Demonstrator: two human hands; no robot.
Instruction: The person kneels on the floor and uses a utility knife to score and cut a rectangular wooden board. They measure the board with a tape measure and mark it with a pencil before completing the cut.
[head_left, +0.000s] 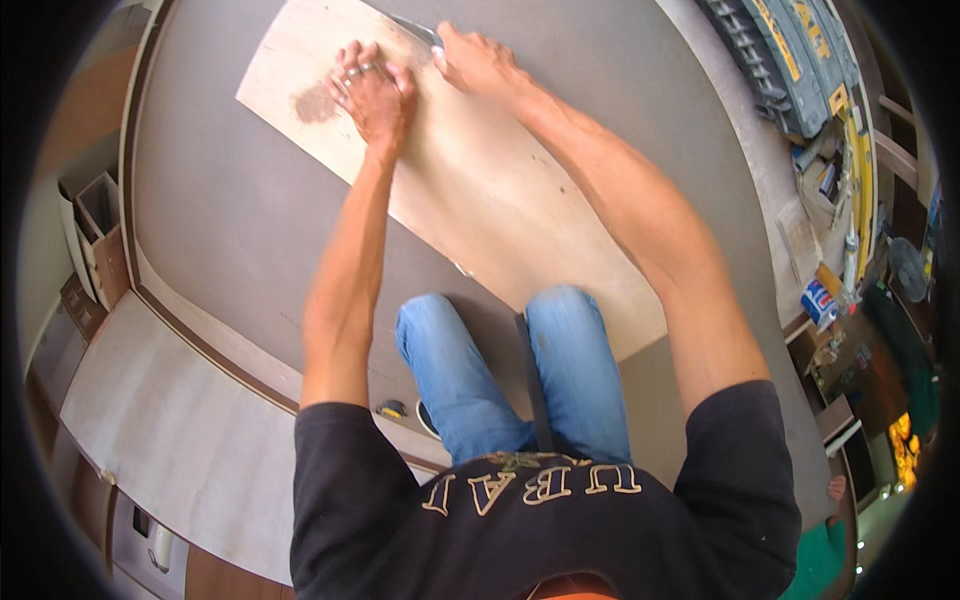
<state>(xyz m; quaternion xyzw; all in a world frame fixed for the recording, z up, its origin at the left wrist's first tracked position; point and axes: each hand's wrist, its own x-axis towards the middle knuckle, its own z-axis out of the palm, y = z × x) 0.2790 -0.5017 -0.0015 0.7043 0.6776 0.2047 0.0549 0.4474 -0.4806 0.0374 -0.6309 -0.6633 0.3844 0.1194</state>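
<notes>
My left hand (376, 98) presses on a long pale plywood board (470, 190), its fingers spread and bent and a ring showing on one. Beside its fingertips is a brown, rough-looking patch (316, 103) on the wood. My right hand (477, 62) is closed around a slim grey metal tool (415, 30) at the board's far right edge. Only the tool's blade-like front part shows; its kind cannot be made out. The board lies on a wide grey-brown panel (215, 180), and my knees rest at its near part.
A tape measure (391, 409) lies left of my knees. At the right are a dark tool case (780, 60), a yellow level (858, 170) and a blue can (820, 302) among small tools. A pale panel (170, 410) stands lower left. Another person's green clothing (822, 560) shows lower right.
</notes>
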